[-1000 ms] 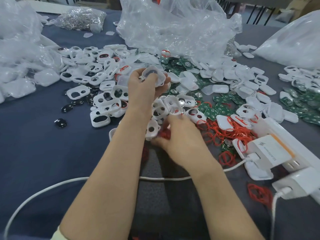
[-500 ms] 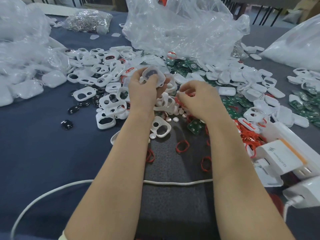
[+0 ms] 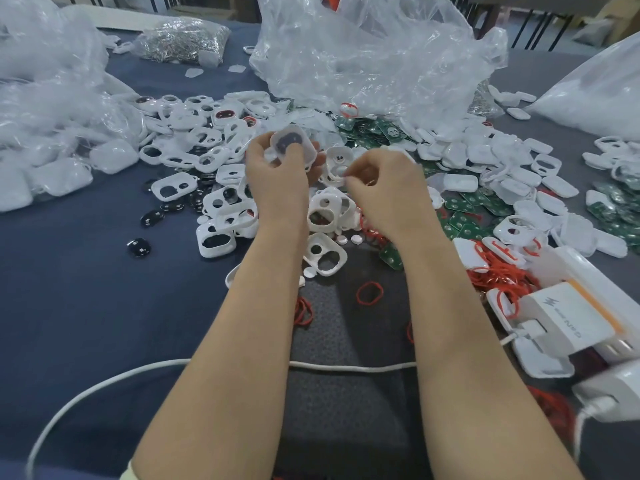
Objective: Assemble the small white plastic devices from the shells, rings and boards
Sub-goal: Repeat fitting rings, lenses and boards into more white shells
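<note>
The right hand point(image 3: 384, 188) hides what, if anything, it pinches; the blurred white charger point(image 3: 613, 393) runs off the right edge.

1 head camera looks forward and down, near the table point(image 3: 69, 306).

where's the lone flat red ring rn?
Head view, centre: the red ring lies flat on the grey mat between the left forearm and right forearm, just below-right of a two-hole white shell.

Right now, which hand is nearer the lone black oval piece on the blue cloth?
Left. The left hand is right of and beyond the black oval piece; the right hand is farther right.
</note>
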